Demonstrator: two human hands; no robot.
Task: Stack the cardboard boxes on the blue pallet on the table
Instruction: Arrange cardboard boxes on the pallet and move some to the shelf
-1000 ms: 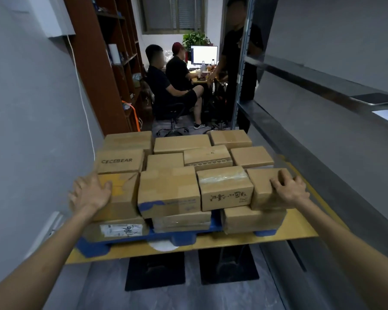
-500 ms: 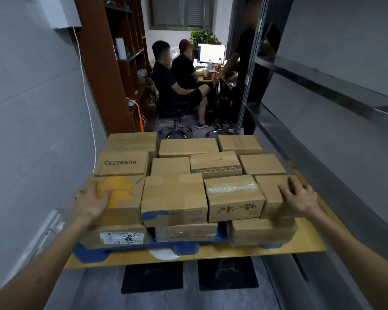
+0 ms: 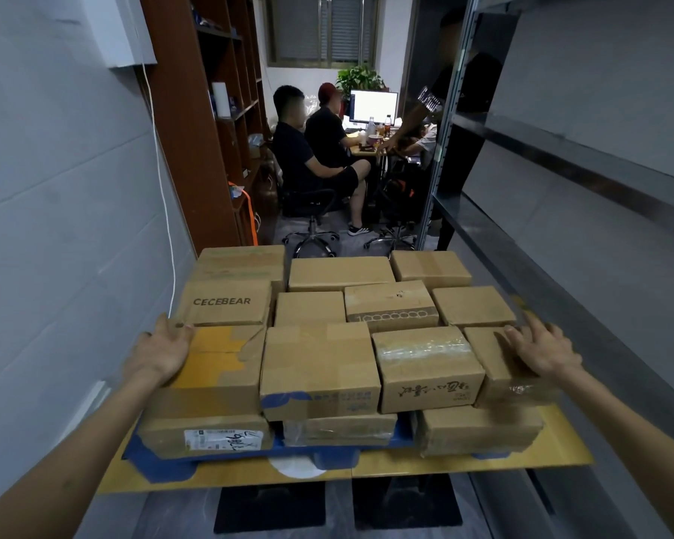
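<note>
I see only the near edge of the blue plastic pallet (image 3: 329,459); the brown cardboard boxes (image 3: 320,367) cover the rest. Their bottom layer shows just its near faces. I cannot read the small print on the white label (image 3: 222,439).

Plain brown cardboard boxes (image 3: 339,272) stand packed in two layers on a blue plastic pallet (image 3: 164,466), which rests on a yellow wooden tabletop (image 3: 405,466). At the pallet's front left corner, the left hand (image 3: 164,350) presses flat against the outer side of a yellow-taped cardboard box (image 3: 218,367) in the upper layer. At the front right corner, the right hand (image 3: 541,350) lies with spread fingers on top of a brown end box (image 3: 499,379). Behind the yellow-taped box sits a box printed CECEBEAR (image 3: 226,303). A grey metal rack (image 3: 561,157) runs along the table's right edge, and a grey wall (image 3: 55,227) along its left. Beyond the far edge, seated people (image 3: 300,153) face a lit monitor (image 3: 372,107).
</note>
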